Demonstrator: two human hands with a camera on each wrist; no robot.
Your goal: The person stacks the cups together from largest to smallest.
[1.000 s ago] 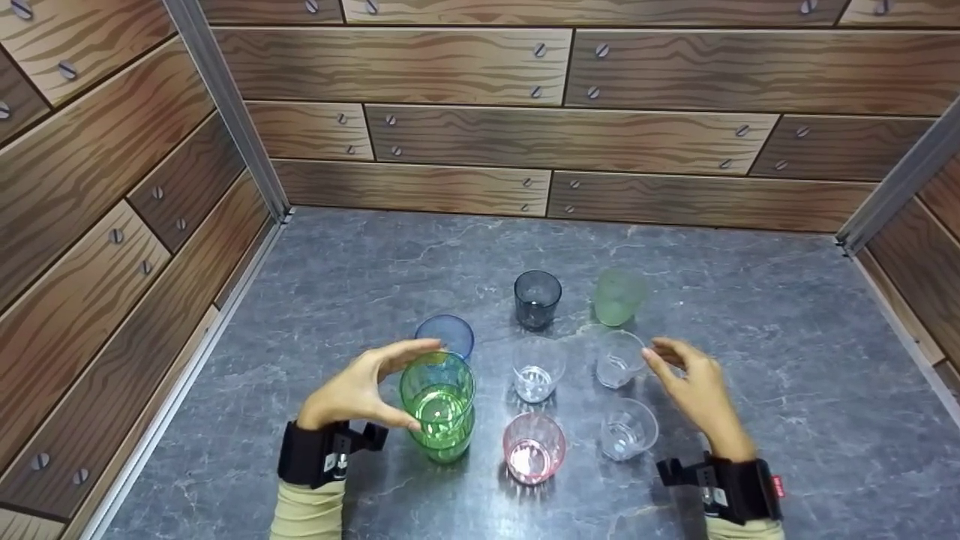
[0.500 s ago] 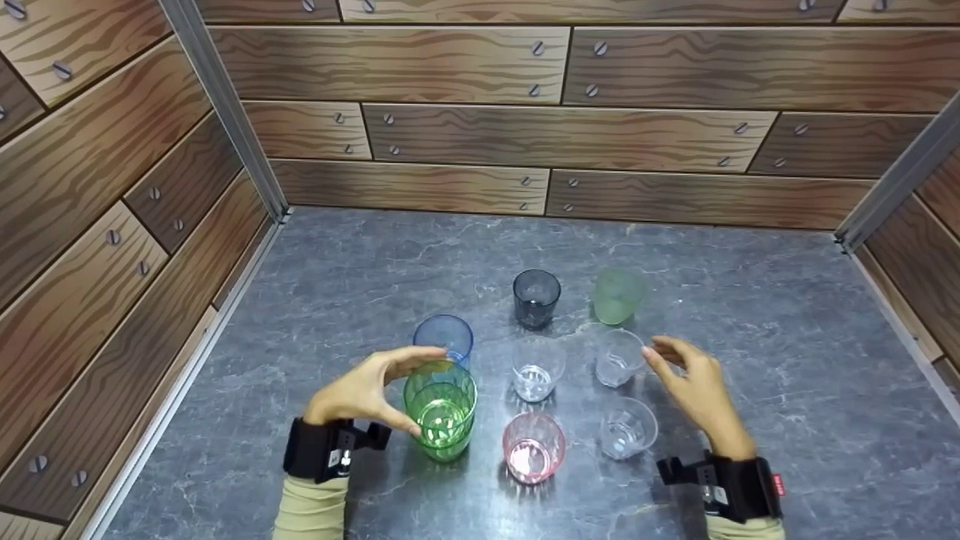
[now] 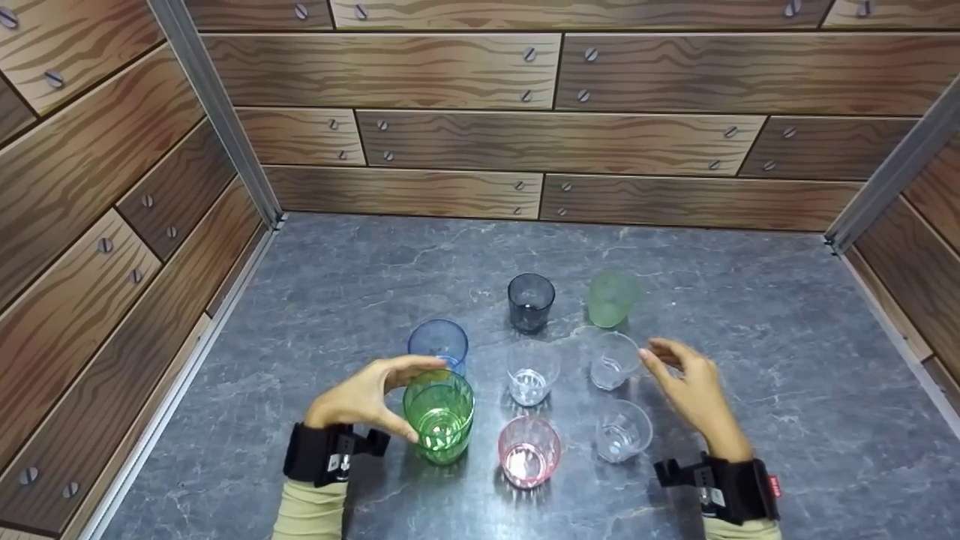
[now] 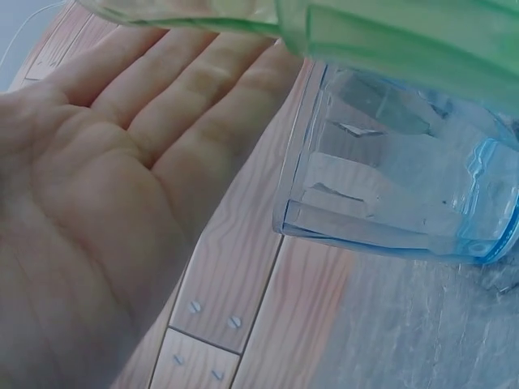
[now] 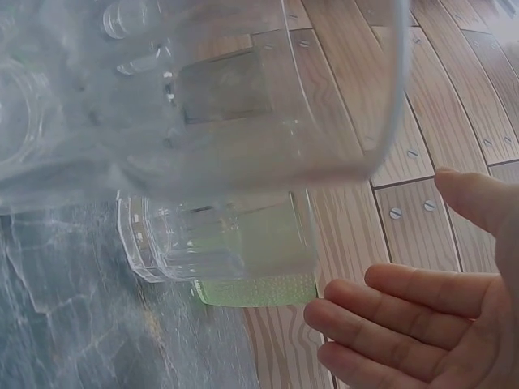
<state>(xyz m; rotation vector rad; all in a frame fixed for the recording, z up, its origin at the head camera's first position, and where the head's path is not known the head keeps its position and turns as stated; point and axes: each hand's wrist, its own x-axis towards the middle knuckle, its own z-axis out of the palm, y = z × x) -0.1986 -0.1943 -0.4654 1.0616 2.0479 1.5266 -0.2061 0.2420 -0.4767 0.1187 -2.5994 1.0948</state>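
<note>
My left hand [image 3: 367, 394] holds a green drinking glass [image 3: 441, 394] between thumb and fingers, the thumb at its near left and the fingertips at its far side. It sits nested in another green glass, of which little shows. Just behind stands a blue glass [image 3: 437, 341], seen also in the left wrist view as a blue glass [image 4: 389, 186] beside the fingers. My right hand [image 3: 694, 382] is at the right, fingers loosely bent, fingertips beside the rim of a clear glass [image 3: 611, 364]. Nothing is between its fingers; whether they touch the rim I cannot tell.
A dark grey glass [image 3: 531, 304] and a frosted green glass [image 3: 611, 300] stand farthest back. Another clear glass [image 3: 531, 379], a pink glass [image 3: 529, 454] and a further clear glass [image 3: 622, 433] stand between the hands. Wood-patterned walls [image 3: 450, 139] enclose the grey marbled tabletop [image 3: 360, 277].
My left hand has lowered the upper green glass deeper into the one beneath it. My right hand stays almost still. The head view has shifted slightly.
</note>
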